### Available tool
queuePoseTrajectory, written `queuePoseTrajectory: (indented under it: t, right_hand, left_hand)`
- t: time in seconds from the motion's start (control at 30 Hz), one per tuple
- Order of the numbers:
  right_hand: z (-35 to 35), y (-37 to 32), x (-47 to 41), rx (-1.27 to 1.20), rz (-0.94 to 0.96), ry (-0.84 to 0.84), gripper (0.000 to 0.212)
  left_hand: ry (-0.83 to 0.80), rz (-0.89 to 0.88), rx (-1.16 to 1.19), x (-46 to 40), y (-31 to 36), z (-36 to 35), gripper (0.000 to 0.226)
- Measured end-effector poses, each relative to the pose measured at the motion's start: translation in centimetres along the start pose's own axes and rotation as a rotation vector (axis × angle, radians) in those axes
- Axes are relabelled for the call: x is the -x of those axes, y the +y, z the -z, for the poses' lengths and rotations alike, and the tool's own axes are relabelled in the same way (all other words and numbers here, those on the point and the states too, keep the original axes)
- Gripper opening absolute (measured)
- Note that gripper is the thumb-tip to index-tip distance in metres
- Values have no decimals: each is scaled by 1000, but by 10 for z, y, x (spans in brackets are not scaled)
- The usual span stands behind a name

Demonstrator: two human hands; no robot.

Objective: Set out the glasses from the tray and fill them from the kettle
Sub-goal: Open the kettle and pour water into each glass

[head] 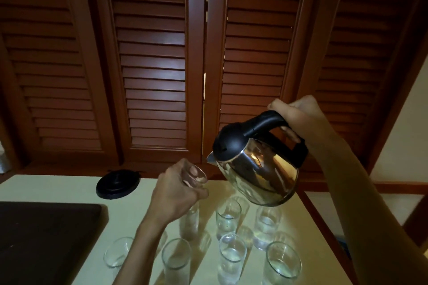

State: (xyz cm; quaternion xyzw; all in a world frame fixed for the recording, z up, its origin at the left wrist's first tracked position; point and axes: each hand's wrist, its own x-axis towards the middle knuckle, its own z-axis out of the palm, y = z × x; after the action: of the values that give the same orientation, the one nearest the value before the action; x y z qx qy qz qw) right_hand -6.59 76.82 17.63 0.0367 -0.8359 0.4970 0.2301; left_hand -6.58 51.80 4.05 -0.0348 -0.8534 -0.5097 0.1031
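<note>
Right hand (298, 115) grips black handle of steel kettle (257, 176), tilted, spout beside raised glass (194, 176). Left hand (178, 192) wraps that glass above counter (69, 190). Seven more glasses (232, 254) stand on counter below, several holding water. Black kettle base (118, 184) behind left hand; dark tray (46, 245) at left.

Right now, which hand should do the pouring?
The right hand: it already grips the kettle by the handle, spout tipped toward the glass that the left hand holds up.
</note>
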Motion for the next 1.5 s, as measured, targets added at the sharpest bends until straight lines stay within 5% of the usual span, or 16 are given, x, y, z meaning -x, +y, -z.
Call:
queuePoseTrajectory:
  t: [0.6, 1.5]
  right_hand:
    - [-18, -60, -25, 311, 144, -221, 43]
    - [-10, -103, -33, 425, 176, -216, 45]
  left_hand:
    - [-29, 75, 34, -7, -6, -16, 35]
    - [-4, 110, 133, -5, -15, -2, 27]
